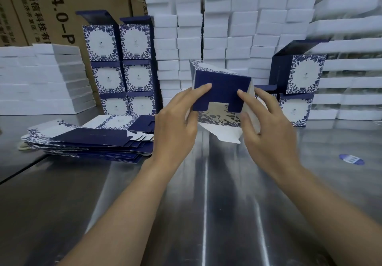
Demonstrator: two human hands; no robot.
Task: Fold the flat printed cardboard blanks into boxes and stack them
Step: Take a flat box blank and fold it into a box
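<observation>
Your left hand [175,118] and right hand [266,125] are both wrapped around the half-folded box [221,92], held up just above the metal table [206,203]. Left thumb is pressing on the navy flap [219,88] near its left edge, with the other fingers curled behind the box wall. Right thumb is doing the same on the flap's right side, remaining fingers spread around the outside. So both hands are gripping, not flat.

That navy flap has a notch cut out of its lower edge, and a white flap [223,133] is hanging loose underneath, not tucked yet. My guess is you're mid bottom closure (can't tell if the side flaps are already in, your hands cover them).

What could go sideways: if you push the navy flap down before the white one is lined up with the notch, it'll probably buckle or crease instead of locking. Squeezing the walls too hard would skew the box, and then it likely won't sit square on a stack.

Flat blanks [88,139] are piled to your left on the table, fanned a bit, so an elbow could send them sliding. Finished boxes [122,65] are stacked behind them, and a few more [299,85] to the right. White foam blocks [217,27] fill the wall behind everything, and there's a blue sticker [351,159] on the table to your right.
</observation>
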